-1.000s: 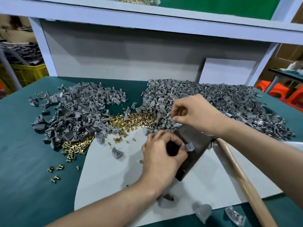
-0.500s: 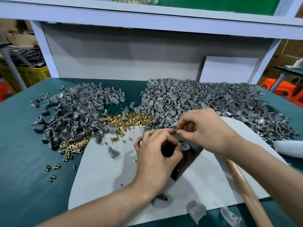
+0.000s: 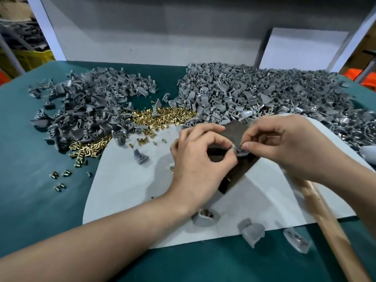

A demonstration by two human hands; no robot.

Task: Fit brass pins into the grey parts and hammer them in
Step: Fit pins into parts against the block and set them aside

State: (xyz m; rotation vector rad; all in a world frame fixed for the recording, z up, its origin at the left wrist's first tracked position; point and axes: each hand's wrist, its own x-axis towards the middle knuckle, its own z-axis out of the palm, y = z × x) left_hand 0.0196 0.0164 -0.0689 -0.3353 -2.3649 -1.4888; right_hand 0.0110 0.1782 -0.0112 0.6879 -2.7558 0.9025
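A small grey plastic part [image 3: 241,153] is held on the top of a dark brown block [image 3: 236,131]. The block stands on a pale grey sheet [image 3: 132,190] laid over the green table mat [image 3: 30,180]. The part is pinched between the curled thumb and forefinger of the left hand [image 3: 199,159], and the other fingers are bent loosely over the block. A brass pin [image 3: 240,148] is pinched between the thumb and forefinger tips of the right hand [image 3: 284,143] and is set against the part; how far it is seated cannot be told. The fingertips of both hands are brought almost together over the block.

A wooden hammer handle [image 3: 325,220] is laid under the right forearm, across the sheet's near right corner. Behind the hands, a heap of brass pins [image 3: 162,117] is spread between a left pile of grey parts [image 3: 91,110] and a larger right pile of grey parts [image 3: 264,92]. A single loose grey part [image 3: 140,156] is seen on the sheet, left of the left hand.
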